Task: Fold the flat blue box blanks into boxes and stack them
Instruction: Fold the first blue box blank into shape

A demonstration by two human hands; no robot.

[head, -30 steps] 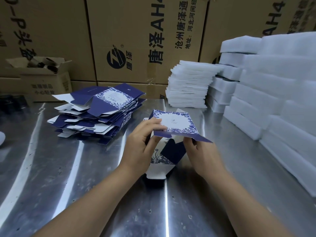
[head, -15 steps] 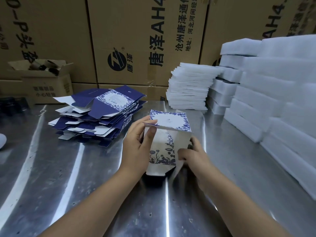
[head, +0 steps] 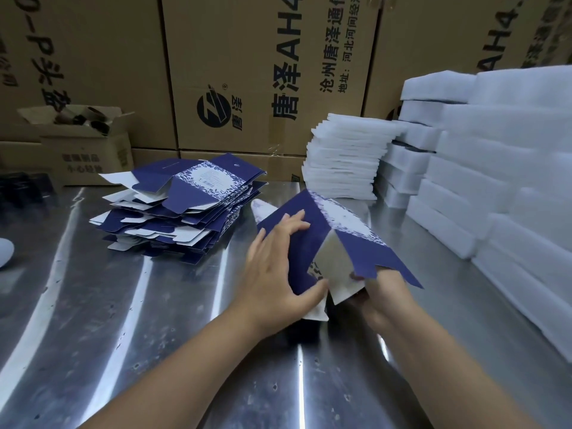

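A half-folded blue box (head: 356, 239) with a white floral panel sits tilted on the steel table (head: 123, 320), its open end with loose flaps facing me. My left hand (head: 275, 267) lies flat on its dark blue left side, thumb at the lower edge. My right hand (head: 387, 292) grips the box from below on the right, partly hidden under a blue flap. To the left and farther back lies a messy pile of flat blue box blanks (head: 182, 209).
Stacks of white foam pads (head: 343, 159) stand behind the box, and larger white foam blocks (head: 495, 168) line the right side. Big brown cartons (head: 263, 72) wall the back. A small open carton (head: 83, 144) sits at the back left.
The box has been tipped over from upright so its open end faces me. My left hand moved from the top edge onto the blue side; my right hand went under the flaps.
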